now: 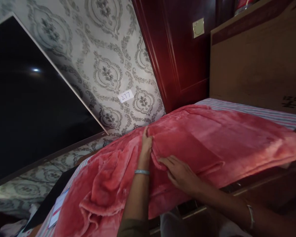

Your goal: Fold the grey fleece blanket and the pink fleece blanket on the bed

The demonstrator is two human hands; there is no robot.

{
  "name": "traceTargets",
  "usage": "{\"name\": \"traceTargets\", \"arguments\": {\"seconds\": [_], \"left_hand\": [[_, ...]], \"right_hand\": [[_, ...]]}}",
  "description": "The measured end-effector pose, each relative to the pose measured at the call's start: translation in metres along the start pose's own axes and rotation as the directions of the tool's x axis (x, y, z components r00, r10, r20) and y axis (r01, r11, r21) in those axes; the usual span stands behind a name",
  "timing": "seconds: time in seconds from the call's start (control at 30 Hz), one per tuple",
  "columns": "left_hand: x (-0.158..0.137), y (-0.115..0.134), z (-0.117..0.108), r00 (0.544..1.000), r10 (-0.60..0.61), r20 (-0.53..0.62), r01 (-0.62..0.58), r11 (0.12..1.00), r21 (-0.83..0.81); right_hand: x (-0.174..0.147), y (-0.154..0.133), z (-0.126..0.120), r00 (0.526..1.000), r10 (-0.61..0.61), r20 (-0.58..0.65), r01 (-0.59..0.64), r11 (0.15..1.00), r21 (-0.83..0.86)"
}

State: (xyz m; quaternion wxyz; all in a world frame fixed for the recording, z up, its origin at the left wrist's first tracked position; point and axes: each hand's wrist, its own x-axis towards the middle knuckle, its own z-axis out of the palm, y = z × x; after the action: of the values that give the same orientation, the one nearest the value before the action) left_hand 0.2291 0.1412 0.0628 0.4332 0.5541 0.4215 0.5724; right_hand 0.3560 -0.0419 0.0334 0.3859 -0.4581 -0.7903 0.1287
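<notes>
A thick coral-pink plush blanket lies over a surface with a striped cover, partly folded over itself on the right and bunched in loose wrinkles on the left. My left hand is closed on the blanket at the far end of a folded edge. Nearer to me, my right hand pinches the same edge, its thumb below and its fingertips on the plush. Part of the left hand's grip is hidden by the hand itself.
A dark TV screen stands at left against patterned wallpaper bearing a "277" label. A large cardboard box sits at the back right beside a dark red wood panel. Striped fabric shows behind the blanket.
</notes>
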Motion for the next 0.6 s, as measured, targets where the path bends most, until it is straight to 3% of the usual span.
{"name": "traceTargets", "arguments": {"seconds": [0.07, 0.17, 0.27, 0.4, 0.5, 0.6], "left_hand": [[-0.002, 0.002, -0.016, 1.000, -0.001, 0.002, 0.001, 1.000, 0.016], [-0.013, -0.014, -0.038, 0.975, -0.223, -0.009, 0.223, 0.975, -0.001], [-0.024, -0.035, -0.049, 0.940, -0.341, 0.009, 0.341, 0.938, -0.065], [-0.033, -0.045, -0.055, 0.934, -0.344, -0.096, 0.338, 0.938, -0.075], [-0.041, -0.044, -0.059, 0.932, -0.345, -0.114, 0.344, 0.939, -0.031], [-0.052, -0.041, -0.060, 0.935, -0.346, -0.079, 0.347, 0.938, 0.005]], "right_hand": [[-0.001, -0.008, 0.003, 0.998, -0.002, 0.059, 0.001, 1.000, 0.022], [-0.012, -0.001, 0.002, 0.996, -0.021, 0.081, 0.014, 0.996, 0.087], [-0.029, 0.031, -0.019, 0.989, 0.063, -0.133, -0.054, 0.996, 0.072], [-0.060, 0.089, -0.069, 0.853, 0.212, -0.478, -0.230, 0.973, 0.021], [-0.090, 0.118, -0.092, 0.780, 0.335, -0.529, -0.358, 0.932, 0.063], [-0.110, 0.130, -0.088, 0.771, 0.433, -0.467, -0.396, 0.900, 0.181]]}}
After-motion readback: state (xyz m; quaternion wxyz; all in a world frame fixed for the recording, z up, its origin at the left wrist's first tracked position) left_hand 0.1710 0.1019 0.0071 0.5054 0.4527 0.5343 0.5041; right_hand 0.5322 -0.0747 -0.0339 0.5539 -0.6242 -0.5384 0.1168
